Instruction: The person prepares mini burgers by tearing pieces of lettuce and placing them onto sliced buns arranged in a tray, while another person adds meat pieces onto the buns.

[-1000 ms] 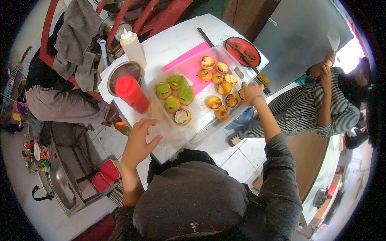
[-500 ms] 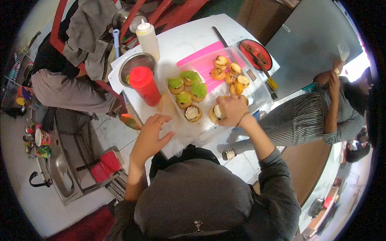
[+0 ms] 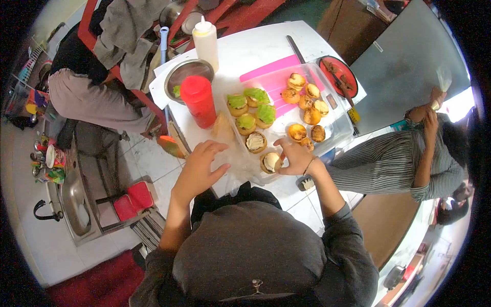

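My right hand (image 3: pixel 297 158) is at the right edge of a bun half (image 3: pixel 269 162) topped with a pale creamy spread. Its thumb touches or overlaps that edge, and the fingers are apart. My left hand (image 3: pixel 197 171) hovers open at the near left of the table, holding nothing. Beside the first bun half lies another spread-topped bun half (image 3: pixel 255 142). Several bun halves carry green lettuce (image 3: pixel 246 122). Toasted bun pieces (image 3: pixel 298 132) lie on the right in a clear plastic container (image 3: pixel 335 120).
A red squeeze bottle (image 3: pixel 198 102), a pale squeeze bottle (image 3: pixel 206 46) and a metal bowl (image 3: pixel 170 84) stand at the left. Past the container are a pink board (image 3: pixel 271 66), a knife (image 3: pixel 295 48) and a red plate (image 3: pixel 325 65). A person in striped clothing (image 3: pixel 381 163) stands at right.
The spread-topped bun half has moved left and toward me, beside the other one. My right hand has loosened around it, uncovering toasted buns behind. My left hand stays open; the view has shifted slightly.
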The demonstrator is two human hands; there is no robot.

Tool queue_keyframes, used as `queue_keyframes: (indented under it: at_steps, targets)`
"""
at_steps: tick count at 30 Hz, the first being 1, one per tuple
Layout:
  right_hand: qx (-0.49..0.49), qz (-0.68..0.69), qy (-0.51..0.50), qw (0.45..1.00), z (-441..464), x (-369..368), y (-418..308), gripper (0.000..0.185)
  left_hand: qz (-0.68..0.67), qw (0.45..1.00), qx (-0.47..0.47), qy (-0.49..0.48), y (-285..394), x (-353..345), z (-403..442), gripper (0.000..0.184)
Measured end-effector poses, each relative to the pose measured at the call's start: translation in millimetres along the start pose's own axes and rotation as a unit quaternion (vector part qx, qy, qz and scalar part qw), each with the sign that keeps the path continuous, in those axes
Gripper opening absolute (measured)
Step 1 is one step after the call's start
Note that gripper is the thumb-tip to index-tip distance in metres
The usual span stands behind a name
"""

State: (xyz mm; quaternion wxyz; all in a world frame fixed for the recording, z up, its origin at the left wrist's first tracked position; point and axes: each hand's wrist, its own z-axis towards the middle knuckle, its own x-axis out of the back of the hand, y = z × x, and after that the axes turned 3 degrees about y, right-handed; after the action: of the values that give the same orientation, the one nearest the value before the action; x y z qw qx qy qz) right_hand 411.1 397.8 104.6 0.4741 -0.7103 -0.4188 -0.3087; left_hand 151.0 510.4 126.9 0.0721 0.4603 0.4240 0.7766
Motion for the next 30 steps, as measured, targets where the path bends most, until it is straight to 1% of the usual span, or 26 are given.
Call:
queue_keyframes:
  at_steps: [3,6,8,10,12,13,14,16,18,20,22,23,26,28,29,30]
  targets:
    - [0.008,0.102,-0.031,0.994,3.0,-3.0,-3.3,0.065,-0.012,1.000,-0.007,0.015,-6.5,-0.7,-2.1,0.036]
    - [0.103,0.087,0.080,0.988,0.7,-2.7,15.9,0.064,-0.050,0.998,0.027,0.033,-5.4,15.3,-7.7,0.034]
    - [0.057,0.108,0.060,0.991,-9.2,30.5,1.9,0.063,-0.071,0.994,0.065,0.057,-18.7,30.8,-15.4,0.029]
    - [0.068,0.137,0.072,0.986,-15.8,49.8,1.9,0.061,-0.094,0.985,0.106,0.097,-36.7,48.3,-22.8,0.025]
    - [0.032,0.170,0.101,0.980,-27.3,80.5,-30.1,0.060,-0.118,0.971,0.148,0.149,-59.9,64.7,-25.1,0.022]
    - [0.042,0.166,0.118,0.978,-28.9,88.8,-38.8,0.058,-0.122,0.962,0.122,0.211,-74.3,68.1,-19.8,0.017]
    - [0.038,0.143,0.129,0.981,-29.5,93.6,-42.1,0.056,-0.080,0.967,0.093,0.222,-89.1,74.8,-10.7,0.016]
    - [0.014,0.141,0.157,0.977,-29.0,97.4,-52.5,0.057,0.002,0.971,0.035,0.236,-114.4,93.0,17.8,0.015]
    - [-0.003,0.154,0.165,0.974,-26.9,98.6,-62.8,0.056,0.094,0.961,-0.048,0.255,-133.1,104.3,56.1,0.013]
    - [-0.020,0.169,0.166,0.971,-23.8,96.2,-72.6,0.055,0.193,0.962,-0.057,0.183,-159.2,104.6,93.5,0.015]
    - [-0.040,0.188,0.159,0.968,-22.7,91.5,-79.9,0.055,0.279,0.958,-0.028,0.059,-162.8,104.3,119.0,0.017]
    - [-0.042,0.184,0.164,0.968,-23.2,87.9,-81.9,0.054,0.320,0.947,-0.016,-0.004,-164.5,104.0,128.4,0.018]
    - [-0.053,0.176,0.182,0.966,-28.4,75.5,-86.4,0.052,0.414,0.906,-0.012,-0.088,-173.5,96.7,145.4,0.020]
    - [-0.063,0.170,0.197,0.964,-33.1,69.7,-90.0,0.051,0.369,0.927,-0.016,-0.071,-176.2,101.9,149.4,0.019]
    - [-0.083,0.174,0.207,0.959,-36.4,66.6,-92.4,0.049,0.346,0.936,-0.018,-0.064,-179.1,107.0,150.5,0.018]
    - [-0.092,0.176,0.210,0.957,-40.1,63.1,-93.1,0.049,0.294,0.955,-0.021,-0.047,-184.8,112.0,153.0,0.019]
